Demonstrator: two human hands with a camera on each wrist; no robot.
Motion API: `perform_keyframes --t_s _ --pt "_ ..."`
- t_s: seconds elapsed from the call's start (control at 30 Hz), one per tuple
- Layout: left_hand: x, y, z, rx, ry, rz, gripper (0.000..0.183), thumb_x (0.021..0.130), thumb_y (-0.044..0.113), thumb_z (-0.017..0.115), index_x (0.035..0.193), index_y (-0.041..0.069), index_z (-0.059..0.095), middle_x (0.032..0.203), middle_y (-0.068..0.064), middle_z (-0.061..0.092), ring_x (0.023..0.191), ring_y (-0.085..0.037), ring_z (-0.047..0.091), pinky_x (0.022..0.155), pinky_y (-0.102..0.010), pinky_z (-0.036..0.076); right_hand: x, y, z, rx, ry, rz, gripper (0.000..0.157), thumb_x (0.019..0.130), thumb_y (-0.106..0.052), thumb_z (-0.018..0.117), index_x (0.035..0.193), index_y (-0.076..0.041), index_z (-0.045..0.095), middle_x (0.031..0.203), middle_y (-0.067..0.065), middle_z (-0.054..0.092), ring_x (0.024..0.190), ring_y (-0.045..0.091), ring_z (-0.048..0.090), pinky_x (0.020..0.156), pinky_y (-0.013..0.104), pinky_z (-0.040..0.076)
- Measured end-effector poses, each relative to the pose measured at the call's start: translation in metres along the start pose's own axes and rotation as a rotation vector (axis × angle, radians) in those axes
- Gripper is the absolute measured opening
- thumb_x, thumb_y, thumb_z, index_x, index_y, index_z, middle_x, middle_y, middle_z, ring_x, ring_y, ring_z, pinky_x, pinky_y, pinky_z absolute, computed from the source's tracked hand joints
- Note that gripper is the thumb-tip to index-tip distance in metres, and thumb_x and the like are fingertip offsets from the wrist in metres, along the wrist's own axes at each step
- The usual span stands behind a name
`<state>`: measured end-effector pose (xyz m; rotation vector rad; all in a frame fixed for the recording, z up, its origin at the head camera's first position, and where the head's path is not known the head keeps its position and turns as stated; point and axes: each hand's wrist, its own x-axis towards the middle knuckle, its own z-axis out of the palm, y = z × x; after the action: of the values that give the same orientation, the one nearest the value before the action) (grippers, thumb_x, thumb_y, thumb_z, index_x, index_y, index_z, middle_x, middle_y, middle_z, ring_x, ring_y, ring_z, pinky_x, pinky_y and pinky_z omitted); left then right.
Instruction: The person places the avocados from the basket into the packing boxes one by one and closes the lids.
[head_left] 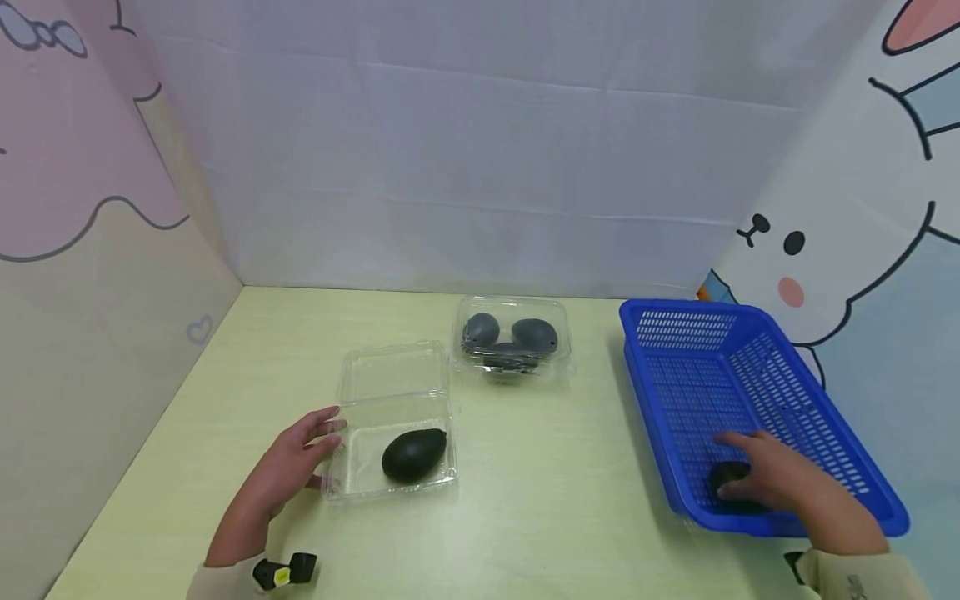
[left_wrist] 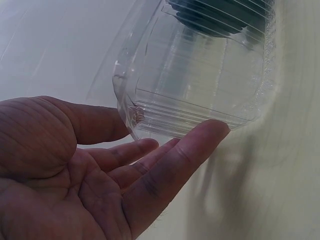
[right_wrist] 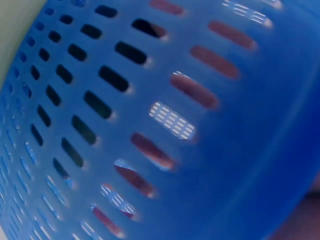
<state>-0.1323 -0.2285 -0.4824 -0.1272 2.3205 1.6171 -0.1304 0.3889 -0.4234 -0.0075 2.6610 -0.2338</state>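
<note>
My left hand [head_left: 296, 458] is at the left side of an opened clear plastic clamshell box [head_left: 363, 458]. Its fingers are spread and touch the box wall; the left wrist view shows the thumb by a corner and a fingertip along the edge. One dark green avocado [head_left: 414, 455] lies in the box's right half, its lid laid back behind. Inside the blue basket [head_left: 660, 450], my right hand [head_left: 780, 471] grips another dark avocado [head_left: 729, 475] near the front end. Through the basket's slots [right_wrist: 97, 104], the right wrist view shows only bits of fingers and dark fruit.
A second clear box [head_left: 512, 308], lid down, holds several dark avocados and stands behind the opened one. The tall slotted basket walls surround my right hand. Fabric with cartoon figures hangs at both sides, and a plain pale sheet [head_left: 480, 167] hangs at the back.
</note>
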Motion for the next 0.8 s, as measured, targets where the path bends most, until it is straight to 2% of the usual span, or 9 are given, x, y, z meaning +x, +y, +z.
perform_keyframes --t_s 0.1,0.2,0.33,0.47,0.53,0.63,0.73,0.8 --pt "0.0 0.0 0.0 -0.003 -0.001 0.003 0.058 0.108 0.01 0.052 0.159 -0.001 0.027 0.153 -0.034 0.038 0.138 -0.052 0.042 0.074 -0.044 0.062 0.0 0.0 0.0 0.012 -0.03 0.002 0.076 0.076 -0.029 0.092 0.134 0.006 0.059 0.126 0.044 0.049 0.114 0.062 0.051 0.089 0.072 0.046" --pt "0.0 0.0 0.0 -0.001 0.0 0.0 0.058 0.108 0.01 0.052 0.159 -0.001 0.027 0.154 -0.034 0.039 0.138 -0.052 0.042 0.074 -0.044 0.062 0.001 0.0 0.001 0.019 -0.041 -0.03 0.066 0.076 -0.024 0.092 0.128 0.005 0.064 0.121 0.038 0.058 0.111 0.056 0.056 0.088 0.069 0.047" --pt "-0.001 0.001 0.001 0.001 0.003 -0.006 0.058 0.108 0.01 0.052 0.16 0.0 0.027 0.153 -0.033 0.039 0.138 -0.052 0.042 0.074 -0.044 0.062 0.003 0.003 0.004 -0.005 -0.008 -0.1 0.049 0.079 -0.017 0.088 0.119 0.004 0.068 0.112 0.026 0.068 0.106 0.05 0.063 0.086 0.066 0.049" --pt "-0.001 0.001 0.001 0.003 0.004 -0.008 0.058 0.108 0.009 0.052 0.16 0.0 0.027 0.153 -0.033 0.039 0.138 -0.052 0.042 0.074 -0.044 0.062 0.003 0.005 0.007 -0.022 0.024 -0.115 0.043 0.081 -0.018 0.086 0.115 0.004 0.07 0.108 0.022 0.07 0.103 0.048 0.064 0.086 0.065 0.05" --pt "0.0 0.001 0.001 0.006 0.006 -0.009 0.058 0.108 0.01 0.053 0.16 0.0 0.027 0.153 -0.033 0.039 0.138 -0.052 0.042 0.074 -0.043 0.062 0.003 0.006 0.008 -0.029 0.036 -0.109 0.045 0.084 -0.022 0.085 0.116 0.005 0.068 0.109 0.024 0.069 0.104 0.05 0.064 0.086 0.066 0.049" --pt "0.0 0.001 0.001 0.009 0.008 -0.011 0.058 0.108 0.01 0.053 0.16 0.0 0.028 0.153 -0.033 0.039 0.138 -0.052 0.042 0.074 -0.043 0.061 0.004 0.008 0.009 -0.039 0.045 -0.082 0.057 0.085 -0.031 0.085 0.122 0.008 0.065 0.114 0.032 0.066 0.109 0.056 0.06 0.089 0.068 0.048" --pt "0.0 0.001 0.001 0.009 0.008 -0.012 0.058 0.108 0.01 0.053 0.16 0.0 0.028 0.153 -0.033 0.039 0.138 -0.052 0.042 0.074 -0.043 0.061 0.005 0.009 0.009 -0.035 0.044 -0.063 0.072 0.08 -0.034 0.089 0.128 0.011 0.06 0.12 0.038 0.062 0.113 0.06 0.056 0.09 0.069 0.047" --pt "0.0 0.001 0.001 0.007 0.009 -0.013 0.058 0.108 0.01 0.053 0.16 0.0 0.028 0.153 -0.034 0.039 0.137 -0.052 0.043 0.074 -0.043 0.061 0.005 0.01 0.01 -0.026 0.037 -0.06 0.075 0.076 -0.029 0.092 0.129 0.012 0.058 0.121 0.04 0.061 0.113 0.06 0.056 0.089 0.069 0.047"
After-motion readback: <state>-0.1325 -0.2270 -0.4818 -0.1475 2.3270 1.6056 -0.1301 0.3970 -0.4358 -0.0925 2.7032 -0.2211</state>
